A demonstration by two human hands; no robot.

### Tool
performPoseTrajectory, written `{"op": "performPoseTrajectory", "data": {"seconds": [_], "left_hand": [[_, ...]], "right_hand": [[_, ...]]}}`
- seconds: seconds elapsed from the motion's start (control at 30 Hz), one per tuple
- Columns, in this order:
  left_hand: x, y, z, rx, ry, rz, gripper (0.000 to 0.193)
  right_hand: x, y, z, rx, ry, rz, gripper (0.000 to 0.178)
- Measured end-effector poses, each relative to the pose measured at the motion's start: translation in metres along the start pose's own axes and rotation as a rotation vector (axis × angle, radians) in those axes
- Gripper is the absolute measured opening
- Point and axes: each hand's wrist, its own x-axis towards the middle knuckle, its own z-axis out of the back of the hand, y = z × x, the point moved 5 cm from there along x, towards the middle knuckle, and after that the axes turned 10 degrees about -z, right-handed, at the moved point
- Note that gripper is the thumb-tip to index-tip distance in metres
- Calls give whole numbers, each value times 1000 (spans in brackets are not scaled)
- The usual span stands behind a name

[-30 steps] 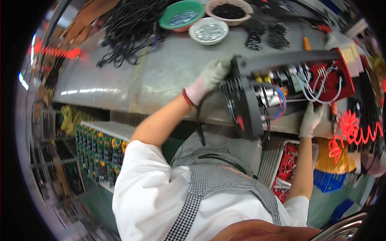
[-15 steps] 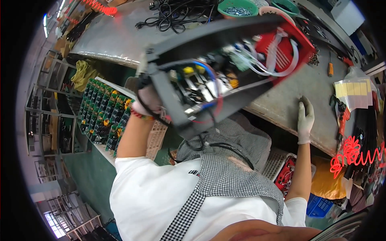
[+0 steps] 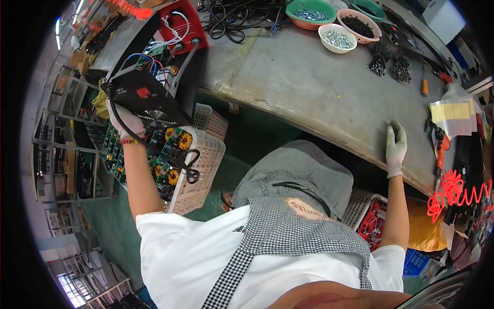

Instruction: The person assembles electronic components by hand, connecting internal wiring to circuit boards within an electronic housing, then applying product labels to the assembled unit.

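Observation:
A black machine case point(image 3: 144, 90) without its cover is in my gloved left hand point(image 3: 126, 122), gripped by its near end below a red switch. Inside show circuit boards, coloured wires and a red end panel point(image 3: 180, 31) with white tubing. It is tilted at the left end of the bench, above a white crate point(image 3: 198, 177) of green circuit boards. A black power cord point(image 3: 190, 167) hangs from the case over the crate. My gloved right hand point(image 3: 395, 147) rests on the bench's front edge at the right, fingers stretched out and holding nothing.
On the metal bench point(image 3: 288, 77), bowls of small hardware point(image 3: 337, 38) and black cables point(image 3: 231, 18) lie at the back. Two dark bundles point(image 3: 401, 69), an orange screwdriver point(image 3: 424, 85) and a red coiled hose point(image 3: 447, 195) are at the right. A red-filled crate point(image 3: 373, 221) stands below.
My left hand has swung the machine case from over the middle of the bench to the far left, turning it. My right hand has stayed nearly still at the bench edge.

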Motion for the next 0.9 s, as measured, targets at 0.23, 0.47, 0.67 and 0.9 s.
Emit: {"op": "performPoseTrajectory", "data": {"seconds": [0.23, 0.47, 0.67, 0.9], "left_hand": [[169, 102, 73, -28, 155, -169, 56], [231, 152, 80, 64, 13, 85, 41], [230, 129, 140, 344, -85, 366, 47], [76, 24, -15, 677, 196, -735, 28]], "right_hand": [[-5, 14, -9, -139, -5, 47, 31], [-11, 32, -11, -507, -59, 194, 35], [-13, 33, -16, -579, -68, 234, 37], [-10, 32, -14, -627, -86, 224, 38]]}}
